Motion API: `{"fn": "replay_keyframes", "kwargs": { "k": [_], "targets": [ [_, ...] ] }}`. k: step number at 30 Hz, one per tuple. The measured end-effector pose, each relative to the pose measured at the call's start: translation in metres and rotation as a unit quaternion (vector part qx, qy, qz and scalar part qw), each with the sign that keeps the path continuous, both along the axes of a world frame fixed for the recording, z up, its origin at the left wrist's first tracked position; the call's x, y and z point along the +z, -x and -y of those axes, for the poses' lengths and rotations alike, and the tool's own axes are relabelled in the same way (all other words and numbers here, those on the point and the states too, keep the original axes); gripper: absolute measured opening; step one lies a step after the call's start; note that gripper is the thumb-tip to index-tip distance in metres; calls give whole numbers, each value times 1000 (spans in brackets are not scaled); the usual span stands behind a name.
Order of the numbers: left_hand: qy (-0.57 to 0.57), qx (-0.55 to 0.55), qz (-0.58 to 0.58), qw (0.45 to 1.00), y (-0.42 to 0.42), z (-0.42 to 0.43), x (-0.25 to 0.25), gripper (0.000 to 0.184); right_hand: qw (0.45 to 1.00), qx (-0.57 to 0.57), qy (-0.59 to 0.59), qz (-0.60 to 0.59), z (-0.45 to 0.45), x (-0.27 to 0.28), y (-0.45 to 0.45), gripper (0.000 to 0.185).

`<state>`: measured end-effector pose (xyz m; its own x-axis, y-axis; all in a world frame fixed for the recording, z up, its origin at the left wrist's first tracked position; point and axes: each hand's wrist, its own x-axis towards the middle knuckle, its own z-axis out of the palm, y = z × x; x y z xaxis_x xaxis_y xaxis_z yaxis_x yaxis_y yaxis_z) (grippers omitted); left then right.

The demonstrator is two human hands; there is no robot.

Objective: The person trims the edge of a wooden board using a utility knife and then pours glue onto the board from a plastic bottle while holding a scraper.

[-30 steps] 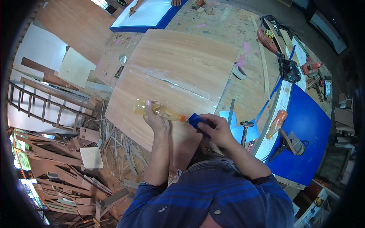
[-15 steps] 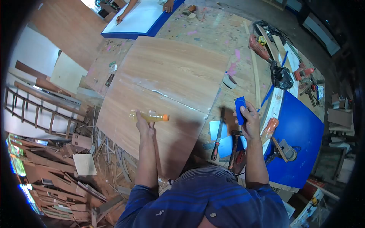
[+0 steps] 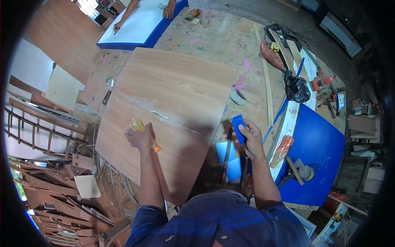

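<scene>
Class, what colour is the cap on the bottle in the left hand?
The cap is orange; it shows best in the head view.

So the left hand (image 3: 140,138) covers the middle of the bottle (image 3: 137,125), and the right hand (image 3: 252,138) hides part of the blue block (image 3: 237,126). Way past the left one, the white panel (image 3: 135,31) runs off the top edge, another person's arms (image 3: 128,12) cropped too. Shirt logo (image 3: 169,238) below both hands is too tiny to read.
</scene>
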<state>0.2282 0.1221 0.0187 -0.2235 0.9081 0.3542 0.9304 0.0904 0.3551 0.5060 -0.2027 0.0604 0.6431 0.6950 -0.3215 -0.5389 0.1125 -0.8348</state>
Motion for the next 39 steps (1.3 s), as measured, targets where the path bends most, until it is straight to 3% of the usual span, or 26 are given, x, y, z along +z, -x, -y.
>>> {"fn": "replay_keyframes", "kwargs": {
  "k": [1, 3, 5, 6, 7, 9, 11, 15, 20, 24, 26, 28, 33, 37, 39],
  "targets": [
    [-46, -46, 10, 998, -15, 6, 7, 61, 1000, -6, 1, 5, 0, 0, -6, 39],
    [-28, -238, 188, 953, -45, 21, 20, 61, 1000, -25, -4, 9, -1, -4, -23, 39],
    [45, -405, 211, 889, -101, 39, 3, 54, 999, -42, -1, 11, -5, -6, -40, 38],
    [-20, -545, 122, 829, -129, 41, -5, 52, 999, -53, 4, 12, -8, -7, -51, 38],
    [-51, -612, 195, 764, -165, 49, -23, 53, 998, -63, 10, 13, -11, -7, -62, 38],
    [-28, -656, 163, 736, -237, 63, -25, 61, 996, -85, 2, 18, -18, -8, -86, 38],
    [6, -672, 122, 730, -295, 65, -33, 72, 994, -102, -6, 26, -24, -7, -111, 37],
    [47, -622, -20, 781, -367, 79, -27, 80, 991, -118, 16, 57, -34, 1, -158, 36],
    [54, -608, -2, 792, -376, 84, -30, 82, 989, -121, 36, 77, -54, -12, -206, 36],
    [48, -614, 12, 788, -378, 80, -28, 85, 980, -63, 83, 170, -89, -31, -245, 39],
    [63, -615, 21, 786, -378, 79, -26, 85, 944, 8, 132, 301, -103, -35, -269, 32],
    [79, -617, 29, 783, -377, 78, -23, 85, 870, 83, 188, 448, -121, -32, -290, 27],
    [112, -622, 45, 774, -375, 73, -23, 85, 824, 240, 180, 480, -157, -7, -324, 31],
    [120, -620, 27, 774, -374, 71, -21, 85, 707, 297, 169, 619, -178, 5, -343, 37],
    [108, -621, 29, 776, -373, 69, -22, 84, 686, 306, 165, 639, -184, 5, -348, 34]
  ]
}}
